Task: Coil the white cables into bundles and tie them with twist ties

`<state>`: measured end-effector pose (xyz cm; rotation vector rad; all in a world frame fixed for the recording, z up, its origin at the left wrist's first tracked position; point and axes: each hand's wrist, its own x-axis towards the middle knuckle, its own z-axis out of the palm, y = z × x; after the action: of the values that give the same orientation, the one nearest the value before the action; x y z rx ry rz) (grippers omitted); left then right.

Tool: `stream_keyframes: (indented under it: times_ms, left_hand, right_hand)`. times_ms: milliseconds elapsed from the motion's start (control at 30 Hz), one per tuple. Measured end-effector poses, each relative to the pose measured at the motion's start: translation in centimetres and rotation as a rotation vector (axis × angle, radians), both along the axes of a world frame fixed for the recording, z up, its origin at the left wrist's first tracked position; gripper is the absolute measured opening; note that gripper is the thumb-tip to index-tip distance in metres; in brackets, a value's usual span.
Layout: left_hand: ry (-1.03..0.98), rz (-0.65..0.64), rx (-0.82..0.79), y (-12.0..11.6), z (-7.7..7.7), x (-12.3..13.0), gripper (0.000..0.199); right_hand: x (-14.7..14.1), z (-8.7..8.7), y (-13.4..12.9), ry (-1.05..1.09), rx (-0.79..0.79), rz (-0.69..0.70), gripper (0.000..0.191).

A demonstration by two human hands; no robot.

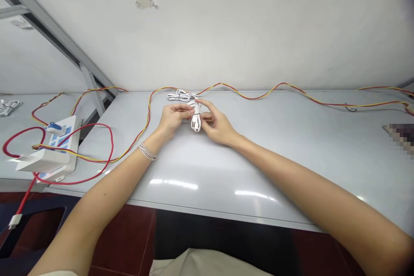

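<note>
A white USB cable [196, 122], coiled into a bundle with a dark tie around its middle, is held upright between my two hands over the grey tabletop. My left hand [174, 120] pinches its left side with thumb and fingertips. From the right, my right hand [217, 123] grips it, the index finger reaching over its top and the thumb low at its side. Metal plug ends show at the bundle's bottom. Just behind, another tied white cable [180, 95] lies on the table near the wall, partly hidden by the held bundle and my fingers.
A power strip [73, 144] with a white adapter [43, 161] and looped red cable [111, 140] sits at left. Twisted red-yellow wire [241, 93] runs along the wall [226, 30]. A pixelated object [403, 136] lies at far right. The table's front edge [226, 215] is near me.
</note>
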<state>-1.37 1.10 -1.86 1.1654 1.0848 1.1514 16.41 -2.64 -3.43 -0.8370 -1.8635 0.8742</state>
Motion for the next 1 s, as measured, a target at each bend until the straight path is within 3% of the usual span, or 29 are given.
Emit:
stream_keyframes:
  times_ms: [233, 433, 600, 733, 1000]
  left_hand:
    - [0.007, -0.009, 0.017, -0.2, 0.1, 0.2, 0.032]
    - [0.022, 0.002, 0.067, -0.1, 0.1, 0.2, 0.033]
    - [0.022, -0.011, 0.086, -0.2, 0.1, 0.3, 0.031]
    - [0.060, -0.036, 0.157, -0.5, 0.2, 0.5, 0.034]
    - [0.222, -0.030, 0.430, -1.0, 0.4, 0.7, 0.016]
  right_hand:
    - [0.0, -0.4, 0.5, 0.070, -0.093, -0.083, 0.063]
    - [-0.3, -0.4, 0.8, 0.019, -0.152, -0.179, 0.031]
    - [-0.3, -0.3, 1.0, -0.034, -0.158, -0.209, 0.051]
    - [-0.2, -0.3, 1.3, 0.045, -0.314, -0.133, 0.063]
    - [0.1, 0.2, 1.3, 0.060, -0.420, -0.192, 0.066]
